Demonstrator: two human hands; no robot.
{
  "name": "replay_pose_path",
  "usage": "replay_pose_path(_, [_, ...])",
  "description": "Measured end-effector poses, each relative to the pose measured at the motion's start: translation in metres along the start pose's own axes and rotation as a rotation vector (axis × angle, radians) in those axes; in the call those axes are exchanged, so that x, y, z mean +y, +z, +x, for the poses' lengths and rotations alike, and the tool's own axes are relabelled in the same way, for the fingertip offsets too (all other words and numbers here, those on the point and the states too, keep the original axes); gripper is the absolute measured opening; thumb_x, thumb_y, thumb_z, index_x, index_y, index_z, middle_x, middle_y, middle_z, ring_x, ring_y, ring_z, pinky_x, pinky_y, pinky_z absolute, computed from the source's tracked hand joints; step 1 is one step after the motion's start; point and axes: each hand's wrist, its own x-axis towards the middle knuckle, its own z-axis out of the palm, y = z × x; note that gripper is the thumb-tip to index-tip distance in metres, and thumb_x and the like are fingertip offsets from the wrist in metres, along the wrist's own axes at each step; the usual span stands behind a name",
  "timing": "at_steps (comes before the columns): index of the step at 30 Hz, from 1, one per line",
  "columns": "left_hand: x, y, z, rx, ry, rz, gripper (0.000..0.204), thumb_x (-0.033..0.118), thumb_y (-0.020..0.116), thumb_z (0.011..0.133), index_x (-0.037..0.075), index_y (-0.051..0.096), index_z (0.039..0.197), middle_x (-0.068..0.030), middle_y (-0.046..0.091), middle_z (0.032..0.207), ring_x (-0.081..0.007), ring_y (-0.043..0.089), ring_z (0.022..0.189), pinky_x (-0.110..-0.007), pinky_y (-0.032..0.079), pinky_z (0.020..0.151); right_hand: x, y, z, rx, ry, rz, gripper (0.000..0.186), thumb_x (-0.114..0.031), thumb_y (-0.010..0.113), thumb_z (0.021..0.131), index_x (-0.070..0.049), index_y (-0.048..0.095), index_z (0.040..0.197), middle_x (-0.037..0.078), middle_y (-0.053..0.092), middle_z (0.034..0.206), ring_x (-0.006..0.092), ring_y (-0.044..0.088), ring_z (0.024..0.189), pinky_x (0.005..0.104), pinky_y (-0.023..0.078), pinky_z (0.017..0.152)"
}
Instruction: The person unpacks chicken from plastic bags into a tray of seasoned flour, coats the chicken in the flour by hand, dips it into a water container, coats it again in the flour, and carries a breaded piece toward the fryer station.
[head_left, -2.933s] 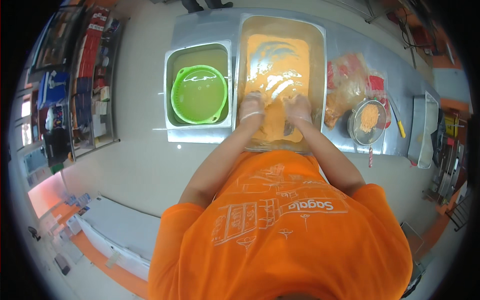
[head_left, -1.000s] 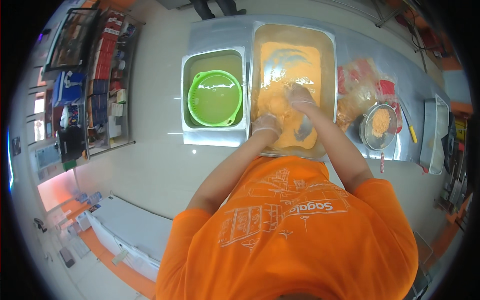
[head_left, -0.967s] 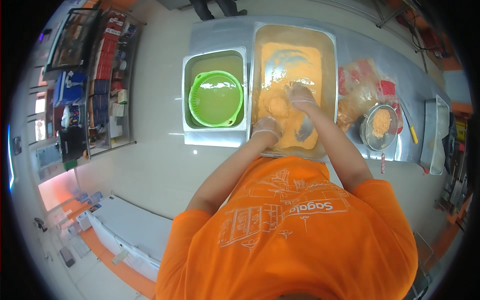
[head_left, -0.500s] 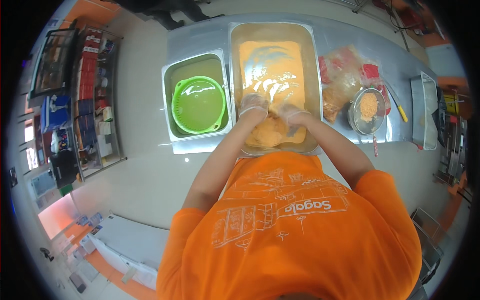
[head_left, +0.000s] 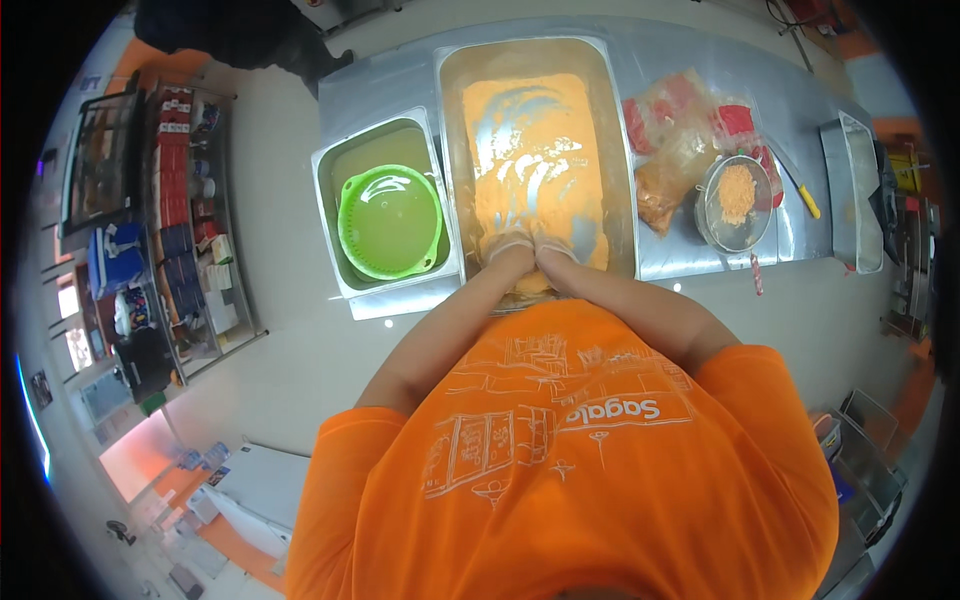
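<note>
Both my hands are in a deep metal pan (head_left: 619, 170) holding a bed of orange powder (head_left: 540, 120). My left hand (head_left: 507, 246) and my right hand (head_left: 554, 247) wear clear plastic gloves and are side by side at the pan's near end, wrists almost touching. They are down in the powder around a powder-coated mass (head_left: 530, 287), partly hidden by my forearms and shirt. My fingers are hidden, so whether they grip anything does not show. Smeared streaks and bare metal patches mark the powder beyond my hands.
Left of the pan, a green plastic basket (head_left: 433, 215) sits in a metal tub (head_left: 330, 215) of cloudy liquid. To the right are plastic bags (head_left: 672, 140), a sieve (head_left: 737, 195) with orange crumbs, a yellow-handled knife (head_left: 808, 200) and a metal container (head_left: 852, 200). A dark-clothed person (head_left: 245, 40) stands beyond the table.
My hands have drawn closer together and toward my body at the pan's near edge, covering more of the coated mass. The dark-clothed person appears farther left.
</note>
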Motion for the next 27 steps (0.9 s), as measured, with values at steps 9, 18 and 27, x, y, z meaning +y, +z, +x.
replay_pose_path(9, [-0.014,0.013,0.037,0.263,0.283,-0.108,0.033,0.022,0.049,0.098,0.003,0.063,0.120,-0.0237,0.065,0.120,-0.0370,0.062,0.111,-0.042,0.047,0.099,-0.018,-0.053,0.025,-0.104,-0.404,-0.852,0.035,-0.019,0.041,0.099,0.003,0.065,0.111,0.029,0.064,0.115,0.0382,0.063,0.108,0.0444,0.049,0.091])
replay_pose_path(18, [-0.032,-0.007,0.047,0.731,0.116,-0.220,0.026,0.018,0.058,0.092,0.002,0.061,0.113,-0.0202,0.066,0.112,-0.0353,0.064,0.106,-0.040,0.051,0.094,-0.120,-0.099,-0.008,0.204,-0.166,-0.893,0.043,-0.033,0.046,0.099,0.005,0.065,0.106,0.030,0.066,0.103,0.0460,0.061,0.105,0.0491,0.047,0.093])
replay_pose_path(27, [-0.009,-0.023,-0.043,0.356,0.349,0.184,0.021,0.008,0.057,0.086,0.004,0.069,0.102,-0.0184,0.070,0.102,-0.0339,0.069,0.099,-0.043,0.056,0.085,-0.119,-0.103,0.054,0.162,-0.221,-0.826,0.039,-0.026,0.043,0.099,0.005,0.063,0.113,0.028,0.063,0.119,0.0417,0.060,0.112,0.0482,0.047,0.095])
